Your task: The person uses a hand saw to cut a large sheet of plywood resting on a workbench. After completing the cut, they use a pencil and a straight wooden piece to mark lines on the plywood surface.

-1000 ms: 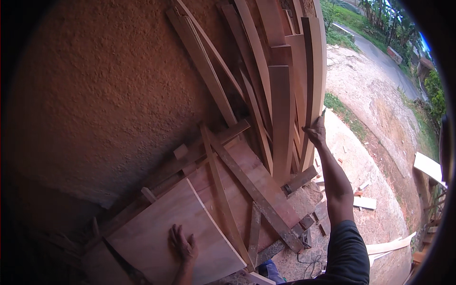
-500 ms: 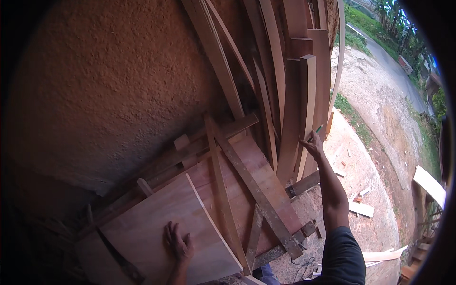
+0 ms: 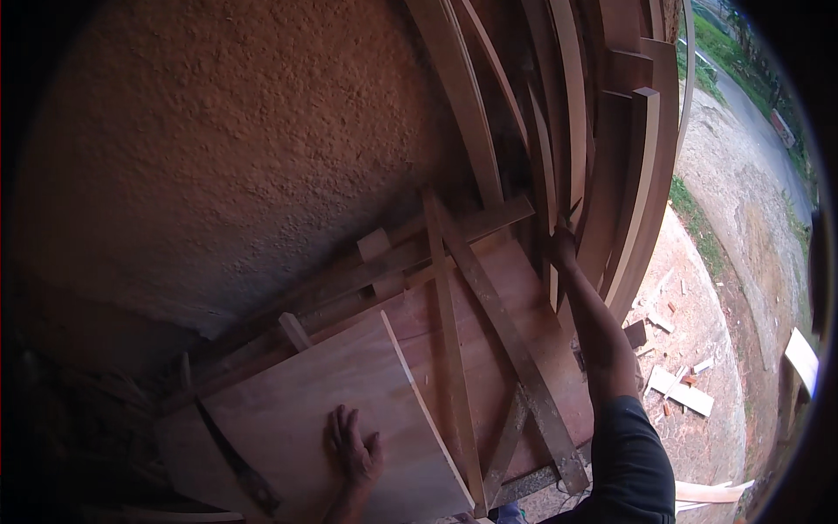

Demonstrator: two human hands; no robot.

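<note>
My left hand (image 3: 358,450) lies with fingers spread on a pale wooden board (image 3: 323,375). Left of it on the same board rests a handsaw (image 3: 229,454) with a dark, tapering blade. My right arm stretches forward to the upright planks leaning at the wall. There my right hand (image 3: 563,246) is closed, and the thin tip of a pencil (image 3: 573,210) pokes out above it. The hand is close to a narrow plank (image 3: 572,113); shadow hides whether it touches. Its fingers are dim.
Crossed wooden slats (image 3: 489,306) lie over a reddish panel (image 3: 524,279) beside the board. A rough earthen wall (image 3: 262,157) rises on the left. Offcuts (image 3: 681,390) litter the sunlit ground at right, with a path (image 3: 742,175) beyond. A thick plank (image 3: 635,192) leans right of my right hand.
My right hand has moved left, from the thick pale-edged plank to narrower planks nearer the wall, still with the pencil. The view has shifted; my left hand stays flat on the board.
</note>
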